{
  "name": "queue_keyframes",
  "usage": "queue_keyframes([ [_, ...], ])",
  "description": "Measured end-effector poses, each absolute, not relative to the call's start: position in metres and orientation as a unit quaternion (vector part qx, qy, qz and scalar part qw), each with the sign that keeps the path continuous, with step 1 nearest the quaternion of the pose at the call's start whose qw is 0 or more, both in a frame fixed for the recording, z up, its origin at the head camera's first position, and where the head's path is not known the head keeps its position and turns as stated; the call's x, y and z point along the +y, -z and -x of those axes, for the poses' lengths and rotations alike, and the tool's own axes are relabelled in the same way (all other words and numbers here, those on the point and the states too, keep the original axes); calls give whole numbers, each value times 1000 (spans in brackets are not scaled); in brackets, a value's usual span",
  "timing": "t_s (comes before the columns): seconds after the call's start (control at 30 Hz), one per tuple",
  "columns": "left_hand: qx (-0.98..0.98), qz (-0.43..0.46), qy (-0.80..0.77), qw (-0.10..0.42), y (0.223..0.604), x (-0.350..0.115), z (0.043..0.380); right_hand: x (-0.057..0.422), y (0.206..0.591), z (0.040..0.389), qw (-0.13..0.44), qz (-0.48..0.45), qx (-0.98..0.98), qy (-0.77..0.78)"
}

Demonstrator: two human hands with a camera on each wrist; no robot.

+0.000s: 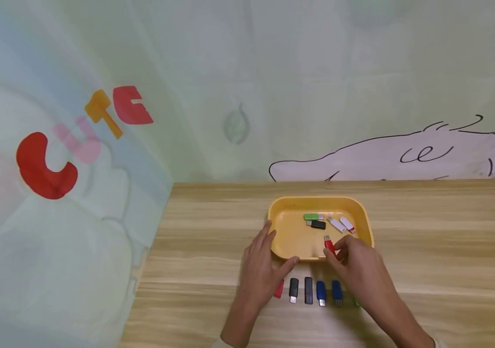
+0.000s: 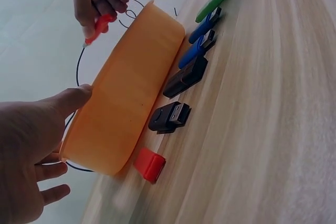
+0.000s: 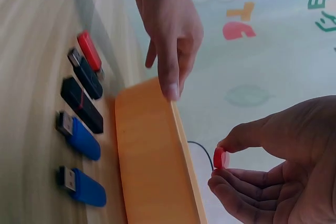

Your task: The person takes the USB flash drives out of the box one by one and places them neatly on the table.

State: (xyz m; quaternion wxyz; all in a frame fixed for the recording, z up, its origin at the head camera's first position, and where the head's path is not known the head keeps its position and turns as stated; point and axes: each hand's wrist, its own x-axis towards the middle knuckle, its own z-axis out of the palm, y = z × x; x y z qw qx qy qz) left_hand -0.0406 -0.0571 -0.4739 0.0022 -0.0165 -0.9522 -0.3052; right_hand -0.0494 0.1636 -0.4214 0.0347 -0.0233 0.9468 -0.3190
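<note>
My right hand (image 1: 362, 263) pinches a red USB stick (image 1: 329, 245) between thumb and fingertips, its metal plug pointing away, over the near part of the yellow tray (image 1: 290, 241). At the tray's near left corner, my left hand (image 1: 260, 268) rests on the rim, thumb (image 2: 79, 98) on the near edge and fingers along the left end. A green USB stick (image 1: 312, 217), a black one (image 1: 317, 224) and two white ones (image 1: 336, 224) lie inside the tray. In the right wrist view the held red stick (image 3: 220, 158) shows end-on.
In front of the tray, USB sticks form a row on the wooden table (image 1: 204, 232): red (image 1: 279, 289), black (image 1: 293, 288), another black (image 1: 308, 290), blue (image 1: 321, 291), blue (image 1: 337, 291) and green (image 2: 212, 3). A printed cloth (image 1: 212, 87) hangs behind the table.
</note>
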Motion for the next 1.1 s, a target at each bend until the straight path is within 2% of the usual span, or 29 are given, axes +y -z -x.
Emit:
queue_keyframes([
  [0.33,-957,35,289,15,470,-60,45,149,430,31,85,19,936,341],
  [0.67,-957,50,284,8,470,-63,45,135,445,14,87,49,926,363],
  [0.9,-958,45,283,1,471,-63,45,124,449,9,149,25,919,364],
  [1.1,-961,41,272,-5,470,-61,45,120,451,7,159,31,916,368],
])
